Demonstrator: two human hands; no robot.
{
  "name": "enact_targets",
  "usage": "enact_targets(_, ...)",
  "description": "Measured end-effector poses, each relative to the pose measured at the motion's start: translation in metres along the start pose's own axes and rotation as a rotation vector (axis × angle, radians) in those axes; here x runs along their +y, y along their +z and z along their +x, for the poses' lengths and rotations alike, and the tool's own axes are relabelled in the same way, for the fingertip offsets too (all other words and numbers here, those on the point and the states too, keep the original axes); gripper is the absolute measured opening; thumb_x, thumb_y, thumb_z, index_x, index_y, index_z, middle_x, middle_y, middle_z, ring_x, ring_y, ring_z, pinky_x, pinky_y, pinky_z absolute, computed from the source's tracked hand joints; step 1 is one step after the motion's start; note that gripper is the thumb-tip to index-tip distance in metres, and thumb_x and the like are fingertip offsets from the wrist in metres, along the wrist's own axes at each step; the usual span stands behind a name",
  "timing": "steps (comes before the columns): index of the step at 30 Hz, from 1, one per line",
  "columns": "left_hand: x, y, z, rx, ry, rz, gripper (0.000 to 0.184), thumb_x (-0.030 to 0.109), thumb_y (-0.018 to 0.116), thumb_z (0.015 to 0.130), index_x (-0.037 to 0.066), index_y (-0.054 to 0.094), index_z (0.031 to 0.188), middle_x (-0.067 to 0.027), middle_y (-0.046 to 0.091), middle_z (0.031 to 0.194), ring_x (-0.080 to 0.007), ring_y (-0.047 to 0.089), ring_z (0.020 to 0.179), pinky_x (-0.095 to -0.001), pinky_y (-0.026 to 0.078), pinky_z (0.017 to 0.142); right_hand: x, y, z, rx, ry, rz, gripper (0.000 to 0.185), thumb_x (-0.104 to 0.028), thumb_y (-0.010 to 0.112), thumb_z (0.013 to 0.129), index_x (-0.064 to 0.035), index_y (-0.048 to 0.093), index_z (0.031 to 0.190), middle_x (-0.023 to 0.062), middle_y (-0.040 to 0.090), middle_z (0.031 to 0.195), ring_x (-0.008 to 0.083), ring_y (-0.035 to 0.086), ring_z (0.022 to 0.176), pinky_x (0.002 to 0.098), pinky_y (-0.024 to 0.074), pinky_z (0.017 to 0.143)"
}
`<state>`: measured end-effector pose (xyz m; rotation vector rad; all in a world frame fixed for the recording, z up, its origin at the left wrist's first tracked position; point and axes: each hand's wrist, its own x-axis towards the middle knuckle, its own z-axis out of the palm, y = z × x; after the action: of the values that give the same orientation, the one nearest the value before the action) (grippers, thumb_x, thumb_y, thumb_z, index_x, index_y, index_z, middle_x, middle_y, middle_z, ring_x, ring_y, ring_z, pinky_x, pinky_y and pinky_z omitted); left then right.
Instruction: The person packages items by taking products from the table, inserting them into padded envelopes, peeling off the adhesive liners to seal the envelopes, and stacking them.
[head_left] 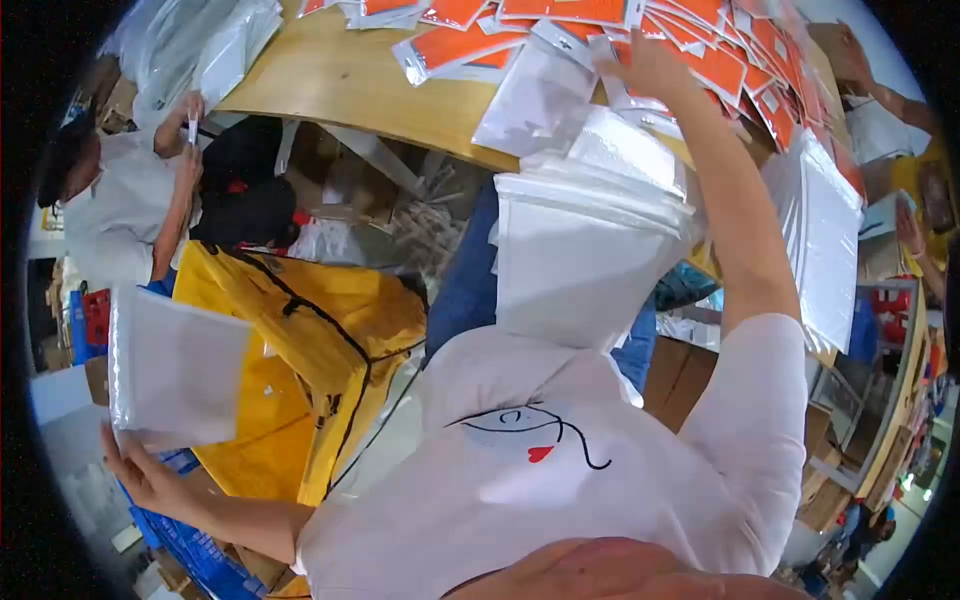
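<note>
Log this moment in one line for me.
left hand: at white pouch, hold unclear | right hand: over orange packs on table | pouch stack: over jeans

Room over tabletop (345, 95); orange packets (720, 68) crowd right.

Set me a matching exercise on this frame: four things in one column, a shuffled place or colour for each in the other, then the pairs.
1. Left hand
2. Right hand
3. Stack of white bags
4. Large sack

A. Over the blue jeans
B. Yellow with black trim
C. At the orange packets
D. At the lower edge of a translucent bag

Pairs: 1-D, 2-C, 3-A, 4-B
</note>
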<state>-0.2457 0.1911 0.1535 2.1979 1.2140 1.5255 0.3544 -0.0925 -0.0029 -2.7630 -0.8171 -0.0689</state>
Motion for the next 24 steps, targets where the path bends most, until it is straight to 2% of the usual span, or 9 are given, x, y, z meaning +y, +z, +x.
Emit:
enact_targets(1,0.003,-0.001,-0.003,0.137,0.094,0.346,0.038,0.025,0.055,0.093,0.005,0.055,0.125,-0.0138,0.059,0.119,-0.0233,0.057,0.105,-0.0304,0.046,0.089,0.014,0.021,0.011,0.021,-0.037,-0.115,0.066,-0.044,0.059,0.082,-0.0003,0.046,0.130,0.0204,0.065,0.103,0.0375,0.060,0.099,0.0423,0.0488,0.082)
enact_targets(4,0.018,0.036,-0.035,0.012,-0.052,0.278,0.035,0.021,0.052,0.094,0.006,0.055,0.125,-0.0099,0.061,0.118,-0.0189,0.059,0.103,-0.0273,0.048,0.085,0.014,0.013,0.013,-0.019,-0.080,-0.157,0.045,-0.033,0.059,0.081,-0.0021,0.056,0.113,0.0178,0.066,0.098,0.0359,0.062,0.090,0.0420,0.0501,0.076)
enact_targets(9,0.058,0.147,-0.109,-0.928,-0.008,-0.421,0.014,0.006,0.059,0.083,-0.001,0.066,0.093,-0.0089,0.066,0.093,-0.0192,0.060,0.084,-0.0273,0.046,0.076,0.008,-0.018,0.011,-0.067,-0.075,-0.396,0.027,-0.021,0.054,0.079,-0.0059,0.065,0.100,0.0150,0.067,0.092,0.0331,0.064,0.081,0.0428,0.0513,0.069)
enact_targets(12,0.109,0.212,-0.157,-1.156,0.518,-0.640,0.018,0.005,0.064,0.076,0.003,0.066,0.094,-0.0077,0.065,0.091,-0.0232,0.060,0.081,-0.0300,0.048,0.070,-0.009,-0.079,-0.014,0.099,0.048,-0.553,0.025,-0.018,0.046,0.086,-0.0060,0.058,0.104,0.0158,0.066,0.090,0.0337,0.064,0.079,0.0440,0.0511,0.067)
enact_targets(14,0.137,0.240,-0.180,-1.105,0.775,-0.674,0.027,0.005,0.064,0.075,0.004,0.061,0.101,-0.0081,0.060,0.104,-0.0252,0.059,0.082,-0.0298,0.048,0.071,-0.026,-0.127,-0.027,0.185,0.162,-0.514,0.029,-0.024,0.049,0.087,-0.0058,0.059,0.107,0.0156,0.066,0.090,0.0329,0.064,0.079,0.0435,0.0509,0.068)
enact_targets(16,0.159,0.260,-0.191,-0.954,0.972,-0.672,0.034,0.005,0.063,0.076,0.003,0.056,0.110,-0.0089,0.053,0.116,-0.0267,0.058,0.085,-0.0315,0.048,0.073,-0.002,-0.160,-0.033,0.378,-0.094,-0.252,0.028,-0.015,0.058,0.084,0.0009,0.064,0.106,0.0097,0.065,0.075,0.0203,0.056,0.061,0.0304,0.0467,0.057)
enact_targets(19,0.174,0.279,-0.206,-0.991,0.859,-0.621,0.035,0.005,0.062,0.077,0.003,0.055,0.111,-0.0090,0.052,0.118,-0.0273,0.058,0.087,-0.0326,0.048,0.074,-0.016,-0.150,-0.051,0.340,-0.031,-0.034,0.021,-0.012,0.057,0.085,-0.0016,0.065,0.102,0.0090,0.064,0.076,0.0217,0.058,0.063,0.0319,0.0469,0.059)
enact_targets(21,0.178,0.288,-0.215,-1.019,0.748,-0.548,0.035,0.005,0.062,0.078,0.002,0.054,0.112,-0.0092,0.051,0.119,-0.0280,0.058,0.088,-0.0337,0.048,0.075,0.006,-0.110,-0.045,0.102,-0.047,-0.210,0.046,-0.041,0.053,0.086,-0.0071,0.055,0.118,0.0153,0.066,0.093,0.0312,0.063,0.083,0.0418,0.0503,0.073)
enact_targets(24,0.176,0.293,-0.223,-1.055,0.692,-0.549,0.035,0.005,0.061,0.078,0.003,0.053,0.113,-0.0095,0.050,0.120,-0.0285,0.058,0.089,-0.0344,0.048,0.076,0.027,-0.037,-0.029,0.020,-0.058,-0.202,0.068,-0.056,0.059,0.078,-0.0014,0.053,0.118,0.0178,0.063,0.106,0.0342,0.061,0.093,0.0457,0.0477,0.081)
